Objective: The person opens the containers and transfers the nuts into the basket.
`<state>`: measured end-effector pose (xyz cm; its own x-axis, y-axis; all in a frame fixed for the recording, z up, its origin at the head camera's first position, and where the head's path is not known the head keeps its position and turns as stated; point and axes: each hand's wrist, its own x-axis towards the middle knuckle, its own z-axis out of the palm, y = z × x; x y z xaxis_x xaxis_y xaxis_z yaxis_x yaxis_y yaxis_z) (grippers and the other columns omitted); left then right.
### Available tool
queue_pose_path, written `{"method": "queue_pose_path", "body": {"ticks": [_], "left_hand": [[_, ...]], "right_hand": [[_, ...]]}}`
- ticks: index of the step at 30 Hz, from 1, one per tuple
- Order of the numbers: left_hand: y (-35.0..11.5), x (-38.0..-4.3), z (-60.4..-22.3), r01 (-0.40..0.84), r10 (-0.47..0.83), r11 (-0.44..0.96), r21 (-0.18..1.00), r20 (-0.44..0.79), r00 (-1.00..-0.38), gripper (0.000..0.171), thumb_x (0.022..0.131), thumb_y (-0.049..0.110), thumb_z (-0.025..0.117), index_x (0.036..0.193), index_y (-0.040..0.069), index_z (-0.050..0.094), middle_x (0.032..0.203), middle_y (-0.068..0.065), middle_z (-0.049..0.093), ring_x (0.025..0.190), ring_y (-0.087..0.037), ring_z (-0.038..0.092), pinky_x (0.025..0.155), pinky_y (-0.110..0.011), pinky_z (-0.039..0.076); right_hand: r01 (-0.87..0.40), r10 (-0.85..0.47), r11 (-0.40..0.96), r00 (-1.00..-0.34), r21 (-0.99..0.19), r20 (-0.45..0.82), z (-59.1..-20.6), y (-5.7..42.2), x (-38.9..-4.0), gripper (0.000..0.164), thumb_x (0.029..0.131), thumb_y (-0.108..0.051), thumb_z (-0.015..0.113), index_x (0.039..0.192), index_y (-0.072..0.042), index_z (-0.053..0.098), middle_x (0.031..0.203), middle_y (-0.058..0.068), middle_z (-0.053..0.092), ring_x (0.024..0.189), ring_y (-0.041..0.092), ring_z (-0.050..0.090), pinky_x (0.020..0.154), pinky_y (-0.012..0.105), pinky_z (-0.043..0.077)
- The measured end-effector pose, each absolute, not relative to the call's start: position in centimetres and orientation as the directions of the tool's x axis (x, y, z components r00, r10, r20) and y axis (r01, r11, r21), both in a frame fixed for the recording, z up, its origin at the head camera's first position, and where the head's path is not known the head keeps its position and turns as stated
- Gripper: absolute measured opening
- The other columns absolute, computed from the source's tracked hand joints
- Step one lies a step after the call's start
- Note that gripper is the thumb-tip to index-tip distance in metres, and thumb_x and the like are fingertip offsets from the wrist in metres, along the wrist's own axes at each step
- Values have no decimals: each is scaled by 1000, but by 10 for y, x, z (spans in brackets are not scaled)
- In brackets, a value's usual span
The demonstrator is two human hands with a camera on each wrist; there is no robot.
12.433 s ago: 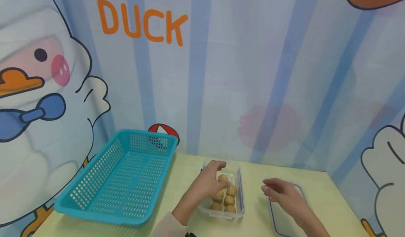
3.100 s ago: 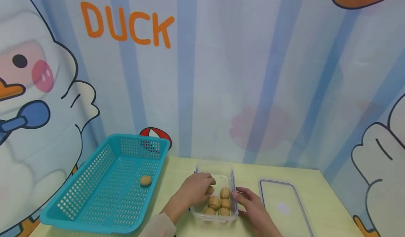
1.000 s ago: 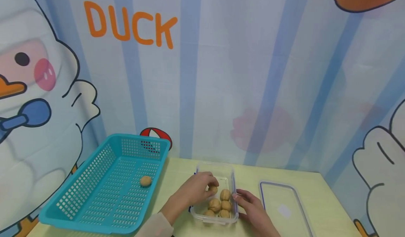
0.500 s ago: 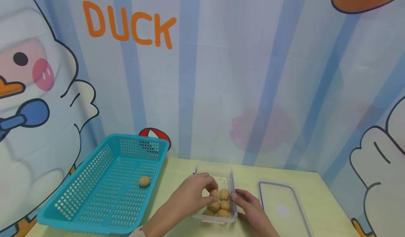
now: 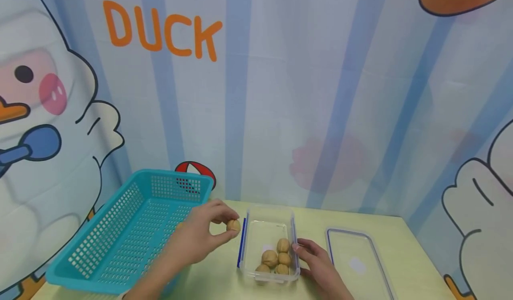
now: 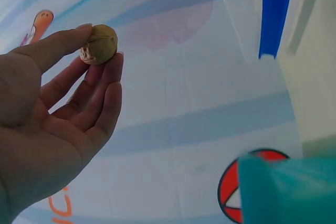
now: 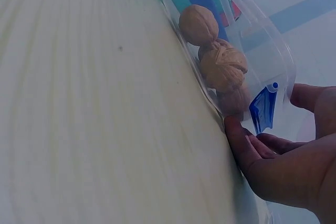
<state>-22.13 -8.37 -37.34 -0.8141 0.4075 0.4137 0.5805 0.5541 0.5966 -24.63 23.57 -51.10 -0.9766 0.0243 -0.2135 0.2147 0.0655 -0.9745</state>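
My left hand (image 5: 192, 237) pinches a walnut (image 5: 234, 225) between thumb and fingertips, raised between the turquoise basket (image 5: 136, 242) and the clear plastic food container (image 5: 272, 275). In the left wrist view, that walnut (image 6: 100, 44) shows at the fingertips. Several walnuts (image 5: 269, 258) lie in the container's near half, mostly to the right. With thumb at the rim and fingers low on the outer wall, my right hand (image 5: 322, 264) holds the container's right side. A single walnut (image 5: 179, 225) in the basket is mostly hidden behind my left hand.
The clear container lid (image 5: 362, 253) with a blue seal lies flat on the pale yellow table (image 5: 222, 286), right of the right hand. Behind the table hangs a striped curtain (image 5: 272, 113) with duck pictures. A blue side clip (image 5: 242, 243) sticks out from the container's left.
My left hand has lifted a walnut out of the container and carried it left toward the basket. The right hand stays on the container. Earlier, the basket held nothing, then one walnut.
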Motion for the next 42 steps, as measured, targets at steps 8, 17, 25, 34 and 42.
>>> {"method": "queue_pose_path", "body": {"ticks": [8, 17, 25, 34, 42], "left_hand": [[-124, -224, -371, 465, 273, 613, 638, 382, -883, 20, 93, 27, 85, 111, 26, 78, 106, 15, 67, 98, -7, 67, 89, -31, 60], [-172, -237, -390, 416, 193, 649, 637, 391, -900, 25, 96, 27, 82, 117, 17, 75, 112, 5, 72, 102, -17, 71, 90, -35, 62], [-195, -252, -416, 280, 120, 711, 645, 281, -952, 34, 99, 37, 77, 121, 12, 72, 116, -5, 74, 111, -34, 71, 94, -55, 59], [-204, -268, -438, 230, 118, 724, 651, 212, -970, 24, 98, 27, 79, 115, 12, 72, 115, -7, 74, 111, -34, 72, 96, -57, 58], [-202, -270, -440, 191, 124, 730, 656, 148, -981, 24, 97, 26, 81, 113, 11, 72, 112, -5, 74, 106, -30, 73, 93, -56, 58]], "right_hand": [[230, 32, 61, -973, -971, -229, -513, 236, -246, 66, 107, -35, 65, 150, 10, 46, 148, 31, 52, 138, 46, 50, 100, 56, 57], [229, 24, 59, -973, -972, -228, -514, 236, -246, 66, 106, -36, 66, 150, 10, 45, 147, 31, 53, 138, 46, 50, 100, 57, 56], [223, 13, 52, -975, -973, -223, -510, 235, -244, 65, 107, -36, 65, 149, 10, 46, 147, 30, 54, 139, 48, 49, 102, 57, 56], [212, 5, 39, -977, -976, -212, -511, 235, -245, 63, 107, -33, 65, 149, 11, 46, 147, 30, 54, 138, 45, 51, 102, 57, 55], [225, 8, 47, -974, -973, -225, -510, 237, -247, 66, 107, -36, 65, 150, 10, 45, 148, 31, 53, 140, 48, 49, 103, 58, 54]]}}
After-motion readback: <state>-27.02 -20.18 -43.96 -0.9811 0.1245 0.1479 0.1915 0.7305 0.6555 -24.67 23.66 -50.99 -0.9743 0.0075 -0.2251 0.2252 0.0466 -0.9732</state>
